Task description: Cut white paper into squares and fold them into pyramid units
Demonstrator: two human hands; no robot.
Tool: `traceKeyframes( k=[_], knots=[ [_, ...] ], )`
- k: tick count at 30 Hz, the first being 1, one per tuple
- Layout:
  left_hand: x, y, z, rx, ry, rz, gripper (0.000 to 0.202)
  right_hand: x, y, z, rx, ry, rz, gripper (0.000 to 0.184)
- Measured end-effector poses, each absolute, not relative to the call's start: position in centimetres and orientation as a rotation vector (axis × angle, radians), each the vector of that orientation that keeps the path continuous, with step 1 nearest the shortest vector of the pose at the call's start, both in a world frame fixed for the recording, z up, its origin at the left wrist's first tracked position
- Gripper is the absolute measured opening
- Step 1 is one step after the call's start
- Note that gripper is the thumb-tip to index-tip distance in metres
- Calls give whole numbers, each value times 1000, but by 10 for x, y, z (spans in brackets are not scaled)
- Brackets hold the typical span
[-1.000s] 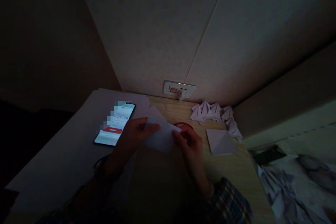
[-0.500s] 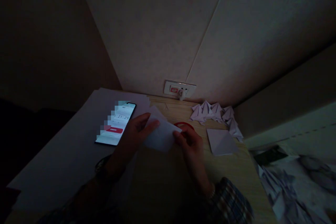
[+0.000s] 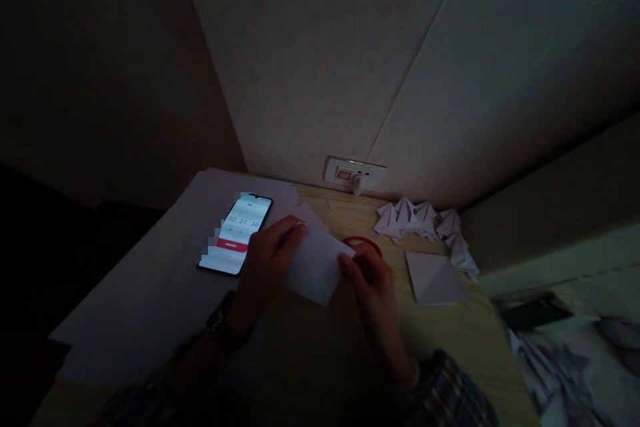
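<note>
A small sheet of white paper (image 3: 317, 267) is held up above the table between my two hands. My left hand (image 3: 267, 257) pinches its upper left corner between thumb and fingers. At its right corner, my right hand (image 3: 370, 273) grips the edge with thumb and forefinger. Just behind the right hand lies a red ring-shaped thing (image 3: 367, 241), partly hidden; it may be scissors handles. To the right sits a square stack of white paper (image 3: 435, 280). Several folded paper pieces (image 3: 425, 220) stand in a curved row behind that stack.
Large white sheets (image 3: 150, 300) cover the table's left side, with a lit phone (image 3: 237, 233) showing a timer on them. A wall socket (image 3: 355, 175) with a plug is just above the table's back edge. More folded paper (image 3: 550, 373) lies lower down, right of the wooden table (image 3: 480, 360).
The whole view has shifted, so everything sits slightly further right. Both hands keep hold of the paper, which is tilted a little differently, its lower corner hanging lower. The phone timer has advanced one second.
</note>
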State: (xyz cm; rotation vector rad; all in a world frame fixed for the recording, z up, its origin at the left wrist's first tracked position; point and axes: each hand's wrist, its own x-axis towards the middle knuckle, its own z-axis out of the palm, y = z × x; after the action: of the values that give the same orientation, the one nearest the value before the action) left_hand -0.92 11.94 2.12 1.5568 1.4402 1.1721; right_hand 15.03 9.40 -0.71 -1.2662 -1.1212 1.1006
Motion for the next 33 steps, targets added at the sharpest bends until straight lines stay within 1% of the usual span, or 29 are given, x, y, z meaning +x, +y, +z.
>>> traceKeyframes(
  k=[5,9,11,14,18,20,23,27,31,33],
  knots=[
    [-7,117,20,1798,1606,1227,20,140,90,-7,-1248,-996,1232,20],
    [-7,116,16,1872,1660,1309,21,132,88,-7,-1222,-895,1470,34],
    [-7,115,14,1886,1655,1346,22,129,88,-7,-1176,-910,1545,32],
    [-6,114,12,1856,1663,1359,22,128,87,-7,-1177,-979,1495,25],
    [-5,111,13,1799,1678,1362,21,131,88,-8,-1239,-1008,1402,30],
    [-5,110,15,1765,1698,1370,22,130,88,-8,-1232,-985,1450,30],
    [-4,110,17,1710,1748,1407,22,126,87,-8,-1162,-900,1579,25],
    [-6,110,16,1697,1821,1446,23,119,83,-11,-1123,-784,1662,24],
    [-4,108,15,1650,1873,1505,21,110,79,-17,-1118,-816,1680,33],
    [-2,106,16,1647,1834,1535,22,106,77,-19,-1140,-850,1645,32]
  ],
)
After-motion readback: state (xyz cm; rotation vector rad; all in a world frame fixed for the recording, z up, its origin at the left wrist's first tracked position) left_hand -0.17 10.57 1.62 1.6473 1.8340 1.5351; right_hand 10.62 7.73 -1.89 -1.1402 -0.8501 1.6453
